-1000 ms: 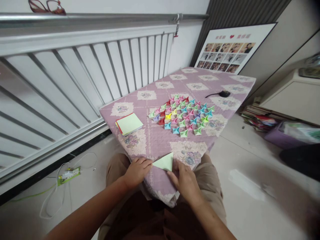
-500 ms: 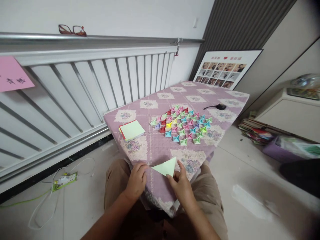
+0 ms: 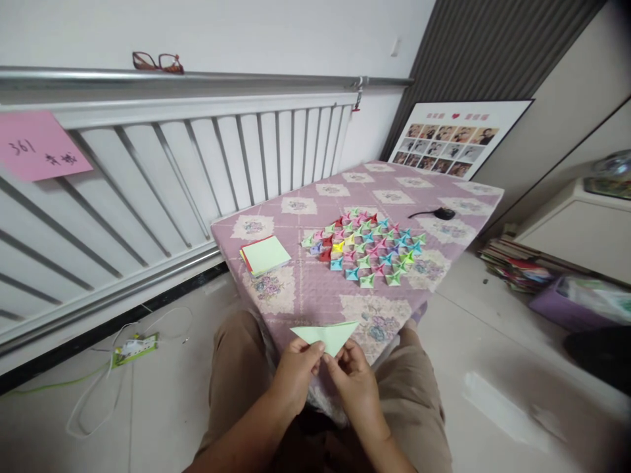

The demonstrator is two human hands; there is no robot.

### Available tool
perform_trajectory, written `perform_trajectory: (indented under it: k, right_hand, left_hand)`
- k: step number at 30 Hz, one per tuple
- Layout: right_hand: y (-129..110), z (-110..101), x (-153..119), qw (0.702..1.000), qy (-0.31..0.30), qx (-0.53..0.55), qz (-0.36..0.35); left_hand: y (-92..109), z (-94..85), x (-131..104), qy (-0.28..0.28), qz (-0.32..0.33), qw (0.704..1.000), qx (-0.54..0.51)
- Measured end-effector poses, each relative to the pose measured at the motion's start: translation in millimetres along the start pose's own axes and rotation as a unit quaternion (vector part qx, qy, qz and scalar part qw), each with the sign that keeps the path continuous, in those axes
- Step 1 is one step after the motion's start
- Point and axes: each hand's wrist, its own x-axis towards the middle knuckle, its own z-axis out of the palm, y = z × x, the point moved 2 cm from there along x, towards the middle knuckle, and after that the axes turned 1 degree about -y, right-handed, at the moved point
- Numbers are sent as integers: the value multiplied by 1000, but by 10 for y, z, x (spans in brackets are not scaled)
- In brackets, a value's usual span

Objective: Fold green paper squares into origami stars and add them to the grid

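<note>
A pale green sheet of paper (image 3: 329,334), folded to a triangle, is between my two hands at the near edge of the table. Its long edge faces away from me and its point is toward me. My left hand (image 3: 296,368) pinches it near the lower point, thumb on top. Close beside, my right hand (image 3: 352,374) grips the right side of that point with thumb and fingers. Farther back lie several small folded paper pieces (image 3: 367,243) in many colours, set in rows. A stack of square paper (image 3: 267,255), pale green on top, rests at the left.
The table (image 3: 315,289) has a purple flowered cloth. A black object with a cord (image 3: 444,213) lies toward its far right. A white radiator (image 3: 256,151) runs along the left, with glasses (image 3: 158,63) on the pipe above. A power strip (image 3: 135,349) lies on the floor.
The folded paper has turned so its point faces me and has come closer. My left hand has moved right onto it, and both hands now meet at its lower point. The view has shifted slightly.
</note>
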Motion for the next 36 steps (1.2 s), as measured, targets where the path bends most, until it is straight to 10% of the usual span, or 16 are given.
perform_trajectory:
  k: [15, 20, 27, 36]
  right_hand:
    - [-168, -171, 52, 984, -72, -154, -44]
    - [-364, -490, 210, 998, 29, -39, 42]
    - [-916, -350, 84, 988, -136, -62, 43]
    - [-788, -208, 5, 967, -242, -29, 80]
  left_hand:
    - [175, -54, -101, -81, 43, 983, 160]
    - [321, -100, -132, -107, 24, 967, 232]
    - [375, -92, -184, -146, 14, 950, 275]
    - [437, -67, -227, -212, 15, 927, 309]
